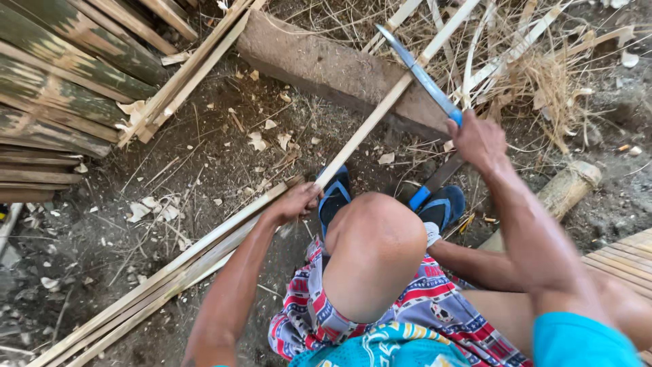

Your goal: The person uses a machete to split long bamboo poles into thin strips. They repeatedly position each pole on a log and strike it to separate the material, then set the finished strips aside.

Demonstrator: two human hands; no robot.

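My left hand (296,201) grips a long pale bamboo strip (388,100) near its lower part; the strip slants up to the right across a stone block (319,62). My right hand (479,140) holds a long knife (420,73) by its blue handle, the blade raised and pointing up-left, its edge close to the strip above the block. My bent knee (375,245) and blue sandals (335,193) sit between the two hands.
A bundle of bamboo strips (142,292) lies on the dirt at lower left. Split green bamboo slabs (61,75) are stacked at upper left. Dry shavings and thin strips (530,61) pile at upper right. A short bamboo log (569,185) and a slatted panel (625,261) lie at right.
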